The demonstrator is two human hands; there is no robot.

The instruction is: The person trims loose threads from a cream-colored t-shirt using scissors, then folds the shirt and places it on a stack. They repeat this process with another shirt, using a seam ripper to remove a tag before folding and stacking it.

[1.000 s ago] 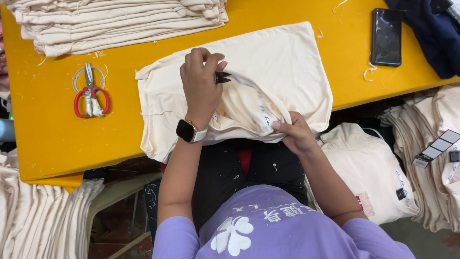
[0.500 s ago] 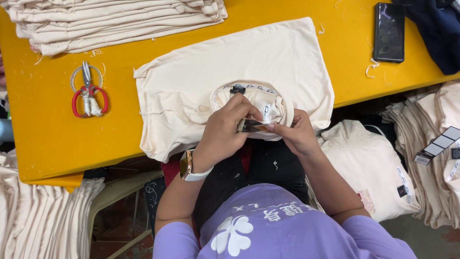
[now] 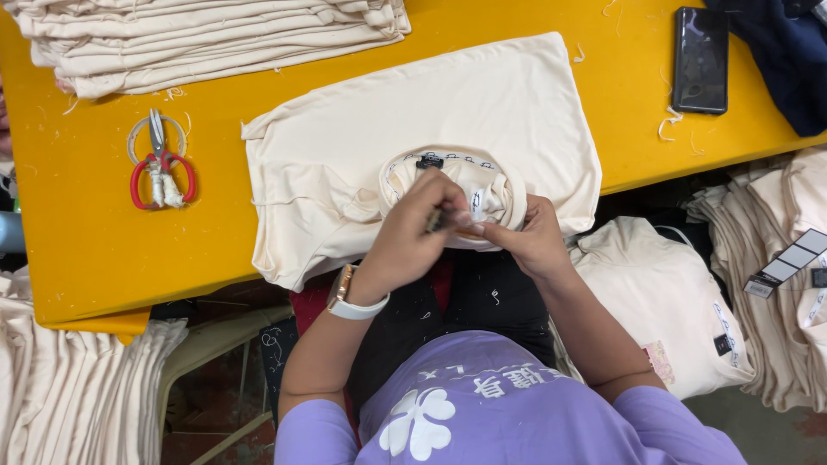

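Note:
A cream T-shirt (image 3: pixel 482 112) lies folded on the yellow table (image 3: pixel 215 232), its neck opening with a small dark label (image 3: pixel 429 161) turned toward me. My left hand (image 3: pixel 412 231), with a white-strapped watch on the wrist, is closed around a small dark tool at the near edge of the collar. My right hand (image 3: pixel 527 237) pinches the collar fabric right beside it. The two hands touch over the collar, and the tool's tip is hidden between the fingers.
Red-handled scissors (image 3: pixel 159 168) lie on the table to the left. A stack of cream shirts (image 3: pixel 215 39) sits at the back left. A black phone (image 3: pixel 699 58) and dark cloth (image 3: pixel 797 60) are at the back right. More cream garments (image 3: pixel 663 301) are piled below the table on both sides.
My left hand came down from the middle of the shirt to the collar's near edge, meeting my right hand. The shirt shifted slightly and its collar now lies open and round.

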